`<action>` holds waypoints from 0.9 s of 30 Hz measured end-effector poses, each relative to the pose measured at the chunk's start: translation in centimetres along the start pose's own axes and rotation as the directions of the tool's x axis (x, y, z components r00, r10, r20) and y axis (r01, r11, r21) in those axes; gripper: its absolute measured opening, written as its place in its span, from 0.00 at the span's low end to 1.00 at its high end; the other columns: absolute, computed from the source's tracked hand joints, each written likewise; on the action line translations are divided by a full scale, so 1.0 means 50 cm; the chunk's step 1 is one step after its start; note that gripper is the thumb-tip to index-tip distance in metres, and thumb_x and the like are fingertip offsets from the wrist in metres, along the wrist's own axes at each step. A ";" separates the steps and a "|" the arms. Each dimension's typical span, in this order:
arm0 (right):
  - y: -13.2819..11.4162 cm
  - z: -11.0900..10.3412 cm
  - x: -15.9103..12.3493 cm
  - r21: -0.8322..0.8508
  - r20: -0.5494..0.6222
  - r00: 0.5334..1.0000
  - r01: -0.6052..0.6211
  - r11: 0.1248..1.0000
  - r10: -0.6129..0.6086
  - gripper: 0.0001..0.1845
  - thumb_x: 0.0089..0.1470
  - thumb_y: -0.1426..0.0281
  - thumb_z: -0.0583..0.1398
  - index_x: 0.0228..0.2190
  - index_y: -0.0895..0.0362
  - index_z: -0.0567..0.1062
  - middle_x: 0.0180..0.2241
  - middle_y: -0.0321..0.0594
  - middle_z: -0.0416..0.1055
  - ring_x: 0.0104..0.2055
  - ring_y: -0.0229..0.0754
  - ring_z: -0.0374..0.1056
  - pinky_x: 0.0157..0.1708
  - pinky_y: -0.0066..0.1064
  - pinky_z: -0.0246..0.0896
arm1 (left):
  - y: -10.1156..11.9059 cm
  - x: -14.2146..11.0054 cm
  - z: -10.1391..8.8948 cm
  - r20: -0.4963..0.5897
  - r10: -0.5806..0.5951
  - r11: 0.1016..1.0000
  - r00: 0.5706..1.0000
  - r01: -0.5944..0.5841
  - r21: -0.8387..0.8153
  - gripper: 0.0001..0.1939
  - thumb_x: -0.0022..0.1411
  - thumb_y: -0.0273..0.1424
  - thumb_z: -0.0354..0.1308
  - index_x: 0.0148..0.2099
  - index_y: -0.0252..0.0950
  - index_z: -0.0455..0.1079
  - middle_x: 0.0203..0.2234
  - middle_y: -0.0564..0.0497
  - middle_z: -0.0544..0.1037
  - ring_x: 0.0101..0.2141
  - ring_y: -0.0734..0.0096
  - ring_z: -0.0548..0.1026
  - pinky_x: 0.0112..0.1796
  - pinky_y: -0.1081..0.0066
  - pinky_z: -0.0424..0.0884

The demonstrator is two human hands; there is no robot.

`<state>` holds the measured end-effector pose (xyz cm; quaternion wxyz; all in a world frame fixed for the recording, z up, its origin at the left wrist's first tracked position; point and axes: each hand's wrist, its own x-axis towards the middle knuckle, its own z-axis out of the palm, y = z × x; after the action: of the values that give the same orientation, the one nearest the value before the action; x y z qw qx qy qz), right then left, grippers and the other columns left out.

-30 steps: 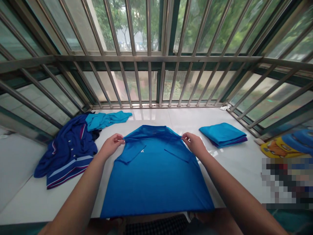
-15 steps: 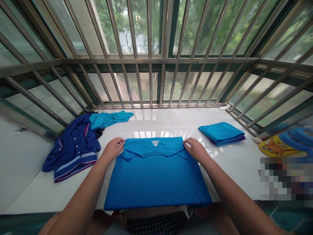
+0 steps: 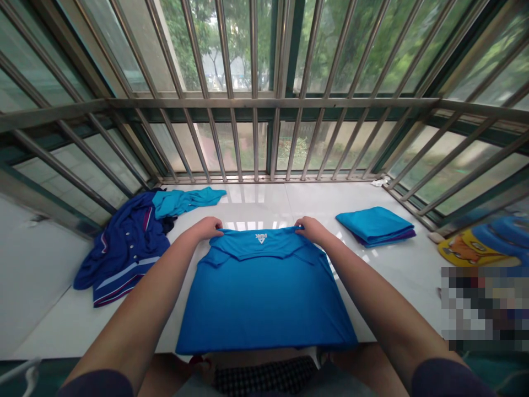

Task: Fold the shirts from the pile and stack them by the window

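A bright blue shirt (image 3: 264, 298) with a small white logo lies partly folded on the white ledge (image 3: 413, 275) in front of me, its near end hanging over the front edge. My left hand (image 3: 208, 227) is closed on the far left corner of the shirt's folded top edge. At the far right corner, my right hand (image 3: 311, 229) pinches the same edge. Both forearms run along the shirt's sides.
A heap of navy striped and teal clothes (image 3: 124, 242) lies at the left. A folded teal and purple stack (image 3: 376, 226) sits at the right. Metal window bars (image 3: 256, 99) fence the ledge on three sides. A cartoon-printed cushion (image 3: 475, 245) lies at far right.
The shirt's top part was folded toward me, showing the white logo. Both hands then slid to the far corners of the fold and gripped there.
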<state>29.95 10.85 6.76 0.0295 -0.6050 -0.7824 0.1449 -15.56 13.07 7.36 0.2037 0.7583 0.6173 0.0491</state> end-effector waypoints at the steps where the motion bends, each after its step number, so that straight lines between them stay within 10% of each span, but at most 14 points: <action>1: -0.003 -0.006 0.005 0.001 -0.035 0.999 -0.005 1.000 0.005 0.11 0.63 0.71 0.68 0.47 0.55 0.85 0.47 0.46 0.79 0.49 0.47 0.76 0.49 0.31 0.64 | 0.002 0.006 -0.009 -0.029 -0.004 1.000 1.000 0.004 0.001 0.04 0.51 0.34 0.70 0.30 0.41 0.79 0.31 0.49 0.84 0.37 0.56 0.81 0.41 0.66 0.72; 8: -0.005 -0.026 -0.059 0.065 -0.368 0.926 0.122 0.990 -0.090 0.11 0.66 0.71 0.62 0.48 0.54 0.83 0.49 0.47 0.75 0.52 0.50 0.71 0.55 0.38 0.66 | -0.014 -0.061 -0.029 -0.308 0.097 0.995 0.946 -0.104 -0.005 0.09 0.64 0.36 0.62 0.44 0.40 0.80 0.44 0.45 0.84 0.47 0.54 0.79 0.51 0.61 0.74; 12: 0.008 0.043 -0.203 0.081 -0.469 0.848 0.318 0.945 -0.245 0.15 0.60 0.78 0.61 0.44 0.52 0.83 0.45 0.45 0.76 0.49 0.51 0.72 0.52 0.42 0.70 | -0.061 -0.214 0.062 -0.423 0.269 0.958 0.865 -0.285 0.026 0.10 0.69 0.36 0.59 0.46 0.42 0.81 0.45 0.44 0.82 0.47 0.54 0.80 0.52 0.56 0.75; 19: 0.008 0.181 -0.404 0.031 -0.382 0.877 0.330 0.944 -0.294 0.26 0.59 0.80 0.56 0.54 0.53 0.81 0.55 0.48 0.77 0.55 0.53 0.74 0.56 0.46 0.73 | -0.069 -0.425 0.226 -0.366 0.238 0.971 0.899 -0.220 0.091 0.18 0.76 0.37 0.54 0.59 0.45 0.81 0.57 0.44 0.82 0.55 0.51 0.80 0.55 0.51 0.79; 27: -0.058 0.167 -0.389 -0.031 -0.399 0.893 0.213 0.976 -0.208 0.23 0.66 0.74 0.56 0.59 0.56 0.80 0.62 0.52 0.74 0.64 0.57 0.70 0.66 0.52 0.67 | 0.001 -0.382 0.196 -0.409 0.199 0.976 0.890 -0.141 0.167 0.25 0.79 0.42 0.47 0.63 0.37 0.77 0.63 0.39 0.79 0.61 0.48 0.78 0.64 0.45 0.73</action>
<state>30.53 -9.95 2.07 0.2086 -0.5333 -0.8196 0.0194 -16.79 -7.64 1.80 0.0091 0.7925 0.5797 0.1891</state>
